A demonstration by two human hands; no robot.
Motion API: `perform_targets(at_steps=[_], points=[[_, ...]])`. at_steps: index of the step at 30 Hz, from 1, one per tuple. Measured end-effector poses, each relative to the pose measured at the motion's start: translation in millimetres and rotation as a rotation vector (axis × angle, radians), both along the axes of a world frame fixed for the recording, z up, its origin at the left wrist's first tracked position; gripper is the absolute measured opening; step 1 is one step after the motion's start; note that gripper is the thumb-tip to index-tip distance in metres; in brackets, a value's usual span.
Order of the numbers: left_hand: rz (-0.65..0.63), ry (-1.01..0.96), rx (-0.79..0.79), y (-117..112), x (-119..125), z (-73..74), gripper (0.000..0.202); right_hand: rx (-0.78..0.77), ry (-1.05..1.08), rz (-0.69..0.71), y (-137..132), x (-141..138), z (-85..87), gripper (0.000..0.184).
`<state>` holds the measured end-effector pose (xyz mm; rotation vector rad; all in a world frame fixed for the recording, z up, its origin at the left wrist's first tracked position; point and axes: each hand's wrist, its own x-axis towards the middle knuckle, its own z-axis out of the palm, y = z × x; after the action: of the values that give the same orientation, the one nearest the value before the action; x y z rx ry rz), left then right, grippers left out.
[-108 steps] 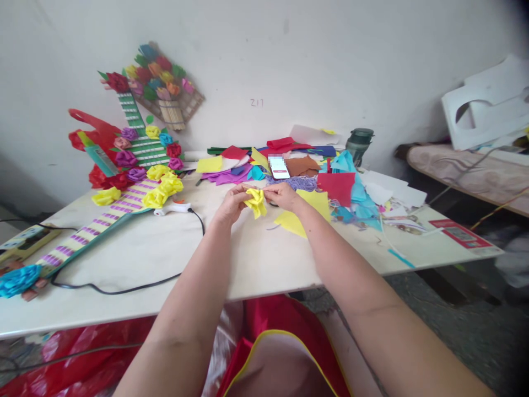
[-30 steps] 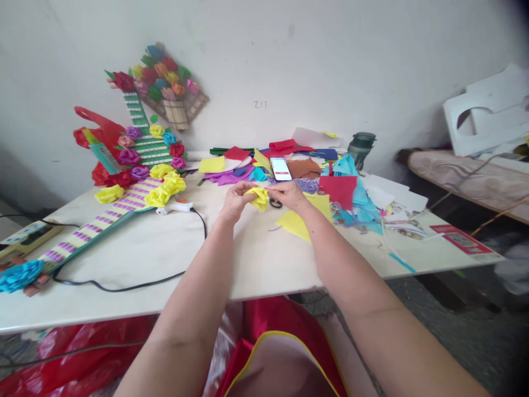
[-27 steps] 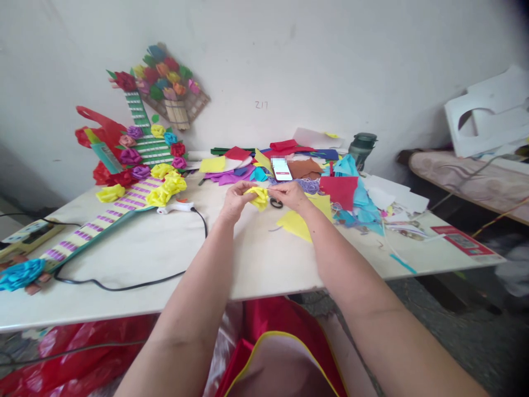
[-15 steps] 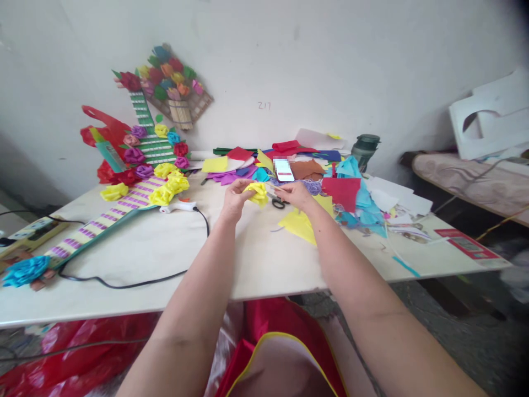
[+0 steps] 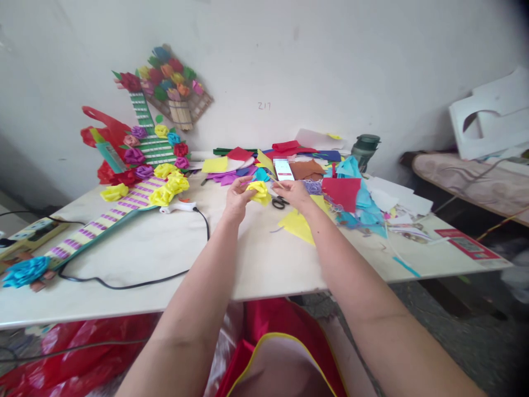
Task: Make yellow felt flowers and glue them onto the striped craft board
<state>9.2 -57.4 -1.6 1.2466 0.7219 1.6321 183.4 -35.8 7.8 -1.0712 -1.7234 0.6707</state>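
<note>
A yellow crepe-paper flower point(image 5: 260, 193) is pinched in the fingers of my left hand point(image 5: 237, 201), just above the table. My right hand point(image 5: 296, 194) is closed on a thin, light-coloured stick point(image 5: 274, 180), which points up and to the left, apart from the flower. Black-handled scissors point(image 5: 278, 203) lie beneath and between the hands. Below my right wrist rests a yellow paper sheet point(image 5: 298, 227), partly covered by the forearm. A lit phone point(image 5: 284, 170) stands behind my right hand.
On the left, a flower-decorated board point(image 5: 103, 216) lies near a white glue gun point(image 5: 178, 206) with a black cord point(image 5: 124, 285). Coloured paper point(image 5: 341, 193) and a dark bottle point(image 5: 365, 151) are at the back right. A power strip point(image 5: 35, 231) sits at the left edge.
The stick in my right hand has tilted and shows more clearly. My right hand has shifted slightly left, and the flower has turned a little in my left hand.
</note>
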Motion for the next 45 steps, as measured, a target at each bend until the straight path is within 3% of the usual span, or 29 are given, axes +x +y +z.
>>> perform_targets(at_steps=[8,14,28,36,45], points=[[-0.016,-0.052,-0.025,-2.5,2.6,2.2,0.041,-0.108,0.026,0.201,0.0,-2.3,-2.1,0.034],[-0.057,-0.068,-0.041,-3.5,4.7,2.2,0.041,-0.119,-0.045,0.086,-6.0,-5.0,4.0,0.019],[-0.156,0.161,-0.092,-5.5,2.3,-0.4,0.051,0.057,-0.017,-0.095,-2.1,-0.8,5.6,0.023],[-0.250,0.272,-0.161,-7.3,1.7,0.8,0.058,0.047,-0.027,-0.089,0.9,0.2,3.8,0.025],[-0.319,0.311,-0.192,-7.0,0.5,1.2,0.045,0.017,0.021,-0.009,-2.6,-1.6,5.7,0.028]])
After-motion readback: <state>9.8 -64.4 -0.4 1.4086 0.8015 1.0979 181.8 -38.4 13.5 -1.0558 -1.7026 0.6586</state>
